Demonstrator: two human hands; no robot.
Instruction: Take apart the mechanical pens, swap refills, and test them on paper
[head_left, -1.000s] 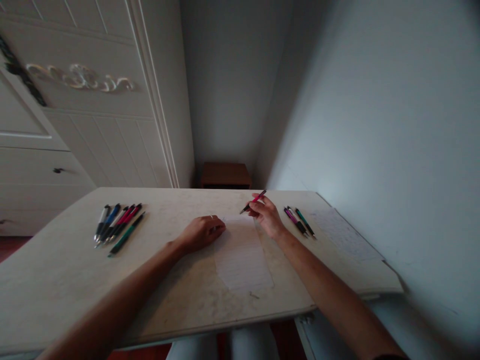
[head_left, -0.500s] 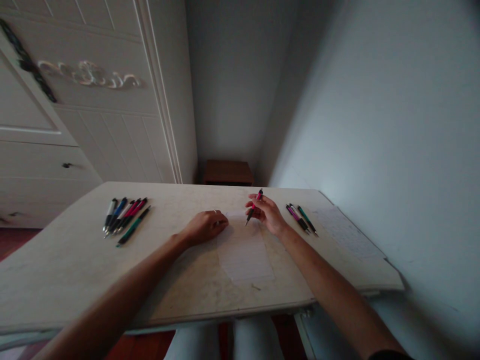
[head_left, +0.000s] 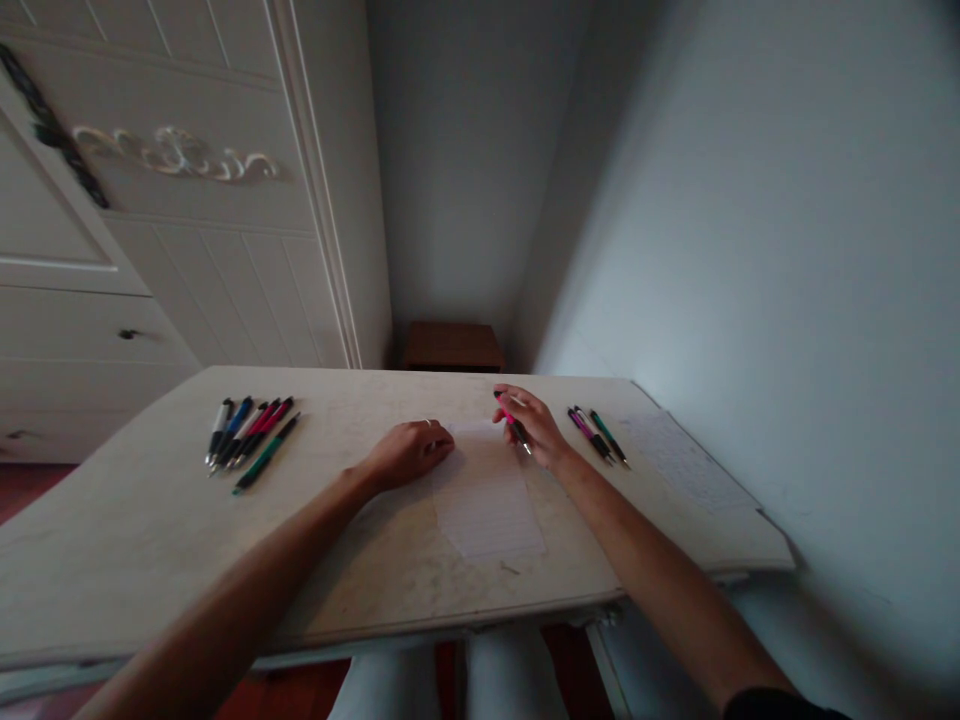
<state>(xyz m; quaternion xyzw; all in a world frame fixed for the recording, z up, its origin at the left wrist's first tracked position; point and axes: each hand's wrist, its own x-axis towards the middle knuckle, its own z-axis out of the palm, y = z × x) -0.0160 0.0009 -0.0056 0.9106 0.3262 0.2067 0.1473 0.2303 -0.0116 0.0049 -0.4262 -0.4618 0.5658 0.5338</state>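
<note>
Two loose groups of pens flank me, and between them lies a ruled sheet of paper (head_left: 491, 510), my clock centre on the worktop (head_left: 375, 572). At one o'clock my right hand (head_left: 531, 422) grips the pink pen (head_left: 517, 431) between thumb and fingers, its tip angled back toward five o'clock, near my palm; I can't tell whether it touches the sheet. At ten o'clock my left hand (head_left: 412, 450) lies half-curled, palm down, over the sheet's edge; how far its fingers close underneath is hidden.

With the grip looking light, I judge the pen could slip or spin loose and drop. Its backward tip could mark my palm or the paper if the point is out. If my left hand lifts or pushes, the sheet could slide or crease. A sweep of my right forearm toward two o'clock could scatter the nearer pens (head_left: 592, 438) against the written sheet (head_left: 694, 465); the left group (head_left: 246, 436), between nine and ten, seems safer.
</note>
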